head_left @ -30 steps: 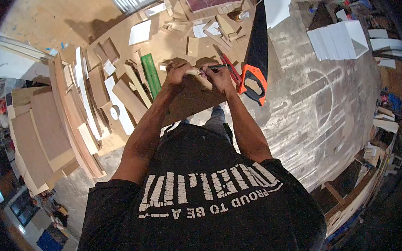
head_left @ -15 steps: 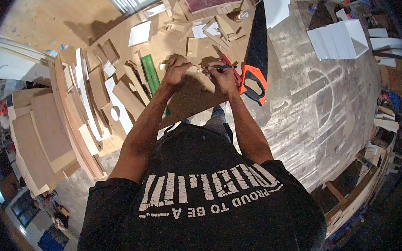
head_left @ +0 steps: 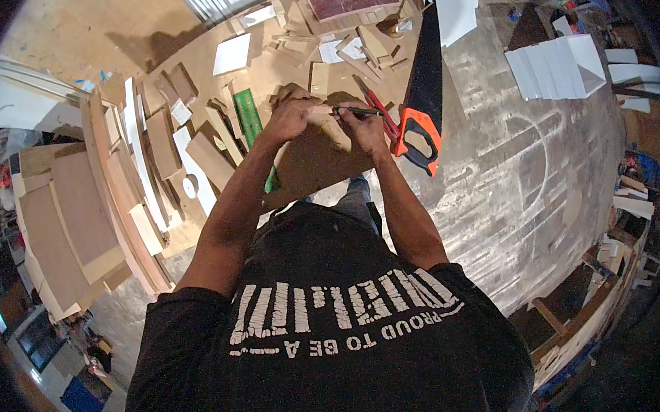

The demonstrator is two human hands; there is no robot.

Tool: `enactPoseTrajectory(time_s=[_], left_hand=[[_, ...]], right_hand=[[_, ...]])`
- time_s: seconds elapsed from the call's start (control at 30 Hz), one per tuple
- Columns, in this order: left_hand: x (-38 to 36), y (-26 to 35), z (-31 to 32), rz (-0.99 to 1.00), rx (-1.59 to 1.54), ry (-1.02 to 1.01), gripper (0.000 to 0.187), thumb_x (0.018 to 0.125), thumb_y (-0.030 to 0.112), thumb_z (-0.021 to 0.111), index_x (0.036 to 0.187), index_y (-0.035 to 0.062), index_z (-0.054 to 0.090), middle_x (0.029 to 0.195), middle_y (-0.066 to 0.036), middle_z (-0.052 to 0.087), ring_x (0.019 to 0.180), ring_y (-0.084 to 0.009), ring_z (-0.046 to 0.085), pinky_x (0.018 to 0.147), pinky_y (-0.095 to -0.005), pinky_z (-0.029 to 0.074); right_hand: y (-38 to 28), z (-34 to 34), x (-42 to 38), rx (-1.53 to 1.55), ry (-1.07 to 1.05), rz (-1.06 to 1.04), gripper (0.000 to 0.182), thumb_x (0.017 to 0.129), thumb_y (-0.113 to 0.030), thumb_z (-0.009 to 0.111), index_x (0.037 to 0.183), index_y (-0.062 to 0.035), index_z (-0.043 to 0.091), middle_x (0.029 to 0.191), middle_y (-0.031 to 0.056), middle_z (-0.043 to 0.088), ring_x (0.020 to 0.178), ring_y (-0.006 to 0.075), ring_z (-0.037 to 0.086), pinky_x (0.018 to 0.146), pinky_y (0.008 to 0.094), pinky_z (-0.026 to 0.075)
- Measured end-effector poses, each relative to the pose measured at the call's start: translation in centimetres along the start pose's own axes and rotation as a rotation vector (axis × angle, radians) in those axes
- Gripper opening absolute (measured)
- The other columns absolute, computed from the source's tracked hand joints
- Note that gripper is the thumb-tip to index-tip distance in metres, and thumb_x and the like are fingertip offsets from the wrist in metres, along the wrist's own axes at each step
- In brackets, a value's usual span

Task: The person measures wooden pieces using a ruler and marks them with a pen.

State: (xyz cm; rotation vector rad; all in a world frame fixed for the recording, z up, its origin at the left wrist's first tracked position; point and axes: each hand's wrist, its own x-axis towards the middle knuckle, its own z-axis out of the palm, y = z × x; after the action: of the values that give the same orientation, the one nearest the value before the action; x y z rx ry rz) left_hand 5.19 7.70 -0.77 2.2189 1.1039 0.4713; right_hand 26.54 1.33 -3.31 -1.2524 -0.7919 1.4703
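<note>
handsaw (head_left: 422,77) right | green ruler (head_left: 248,118) left | white boards (head_left: 557,67) far right

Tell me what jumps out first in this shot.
The two hands meet at the centre of the cluttered wooden table: the left hand holds a small wood piece while the right hand puts a pen to it. Just right of them lies a black handsaw with an orange grip, and left of them a green ruler.
</note>
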Motion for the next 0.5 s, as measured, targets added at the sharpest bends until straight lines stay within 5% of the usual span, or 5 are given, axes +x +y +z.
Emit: enactPoseTrajectory(time_s=[0.5], left_hand=[[0.4,-0.7,0.3,-0.036,-0.019,-0.02,0.047,0.079,-0.004,0.049,0.117,0.0092,0.072,0.117,-0.017,0.064,0.114,-0.0358,0.057,0.099,-0.0424,0.044]], right_hand=[[0.2,-0.2,0.2,-0.12,-0.016,-0.061,0.016,0.094,-0.009,0.068,0.106,0.0014,0.07,0.098,0.008,0.072,0.088,0.014,0.067,0.08,0.0267,0.055]])
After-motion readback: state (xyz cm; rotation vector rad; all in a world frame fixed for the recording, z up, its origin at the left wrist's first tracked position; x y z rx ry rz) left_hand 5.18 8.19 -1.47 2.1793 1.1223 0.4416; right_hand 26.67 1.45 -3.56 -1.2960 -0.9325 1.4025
